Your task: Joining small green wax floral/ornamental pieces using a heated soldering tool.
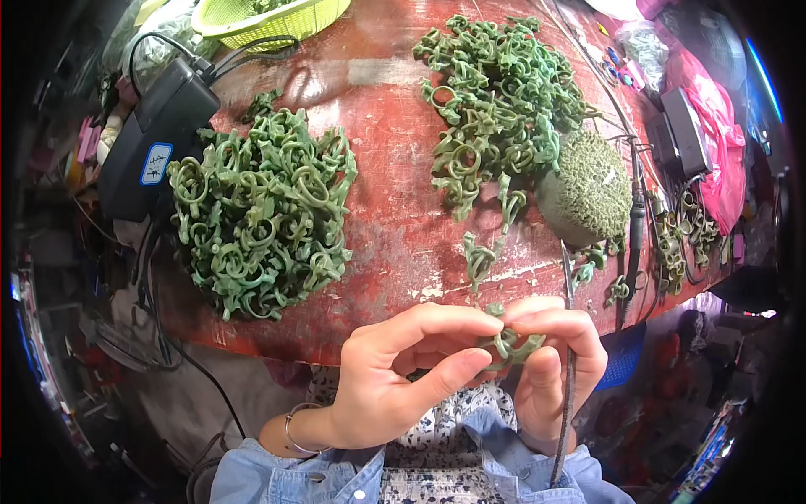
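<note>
My left hand (403, 370) and my right hand (558, 361) meet just below the table's near edge, pinching a small green wax ring piece (508, 344) between thumbs and fingertips. A thin dark pen-shaped tool (569, 370) also runs down through my right hand, its tip pointing up towards the table. On the worn red table (395, 218), a big heap of green ring pieces (260, 210) lies at the left and a second heap (499, 101) at the back right. Loose green pieces (483, 256) trail towards my hands.
A dome-shaped green lump (588, 185) sits at the right. A black box with cables (155, 134) lies at the left edge, a yellow-green basket (269, 17) at the back. Another black device (684, 130), pink bags (714, 126) and more green pieces (680, 231) crowd the right edge.
</note>
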The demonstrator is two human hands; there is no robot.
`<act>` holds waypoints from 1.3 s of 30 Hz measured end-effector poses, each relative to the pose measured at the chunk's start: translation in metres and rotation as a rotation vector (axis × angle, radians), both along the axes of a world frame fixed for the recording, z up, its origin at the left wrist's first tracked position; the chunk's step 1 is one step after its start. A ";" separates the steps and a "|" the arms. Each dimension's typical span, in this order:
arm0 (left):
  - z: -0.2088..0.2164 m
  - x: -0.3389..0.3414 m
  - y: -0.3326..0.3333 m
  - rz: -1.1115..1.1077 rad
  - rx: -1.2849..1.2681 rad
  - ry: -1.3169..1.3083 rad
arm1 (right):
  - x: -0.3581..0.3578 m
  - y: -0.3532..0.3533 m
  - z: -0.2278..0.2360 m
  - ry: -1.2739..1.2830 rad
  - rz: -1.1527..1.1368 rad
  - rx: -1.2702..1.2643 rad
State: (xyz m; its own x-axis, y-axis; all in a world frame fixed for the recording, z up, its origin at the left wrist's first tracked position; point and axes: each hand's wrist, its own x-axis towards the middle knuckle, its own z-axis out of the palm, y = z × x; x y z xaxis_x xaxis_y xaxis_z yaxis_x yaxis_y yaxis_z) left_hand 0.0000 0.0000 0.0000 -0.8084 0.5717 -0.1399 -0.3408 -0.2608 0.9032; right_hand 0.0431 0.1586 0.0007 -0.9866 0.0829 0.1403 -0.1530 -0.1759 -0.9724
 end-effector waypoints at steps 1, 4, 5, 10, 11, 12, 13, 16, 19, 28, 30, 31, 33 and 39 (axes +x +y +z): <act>0.002 0.000 0.001 0.005 0.038 -0.036 | 0.000 -0.001 0.000 0.014 -0.023 0.027; 0.003 0.001 0.007 0.081 0.169 -0.130 | 0.000 -0.002 0.000 0.052 -0.048 0.097; 0.003 0.002 0.008 0.156 0.259 -0.188 | 0.000 -0.002 0.000 0.076 -0.046 0.138; 0.002 0.000 0.002 -0.025 0.113 -0.205 | 0.004 0.004 0.005 0.117 -0.032 0.352; 0.000 0.000 0.002 -0.024 0.151 -0.191 | 0.005 0.003 0.006 0.075 -0.057 0.340; -0.001 0.000 0.002 -0.017 0.187 -0.176 | 0.005 0.000 0.005 0.076 -0.055 0.340; -0.002 0.002 0.003 -0.016 0.186 -0.175 | 0.004 -0.003 0.004 0.113 -0.120 0.312; -0.004 0.009 0.005 0.087 0.270 -0.210 | 0.007 -0.007 0.005 0.130 -0.189 0.274; -0.009 0.011 0.003 0.050 0.336 -0.107 | 0.009 -0.005 0.006 0.112 -0.165 0.302; -0.002 0.017 0.001 0.078 0.170 0.095 | 0.010 -0.004 0.007 0.104 -0.138 0.364; 0.002 0.019 0.002 0.135 0.159 0.030 | 0.010 -0.004 0.006 0.109 -0.138 0.367; 0.004 0.019 0.002 0.136 0.157 0.027 | 0.010 -0.004 0.005 0.108 -0.141 0.359; 0.005 0.019 0.003 0.118 0.051 0.078 | 0.010 -0.004 0.004 0.105 -0.143 0.350; 0.004 0.020 0.001 0.115 -0.029 0.237 | 0.011 -0.004 0.008 0.145 -0.124 0.279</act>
State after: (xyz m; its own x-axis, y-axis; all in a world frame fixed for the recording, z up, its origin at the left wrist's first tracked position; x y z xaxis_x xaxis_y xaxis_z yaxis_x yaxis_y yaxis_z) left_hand 0.0204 0.0012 0.0040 -0.8799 0.4730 0.0462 -0.0883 -0.2582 0.9620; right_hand 0.0539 0.1545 0.0090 -0.9396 0.1392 0.3128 -0.2970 0.1227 -0.9469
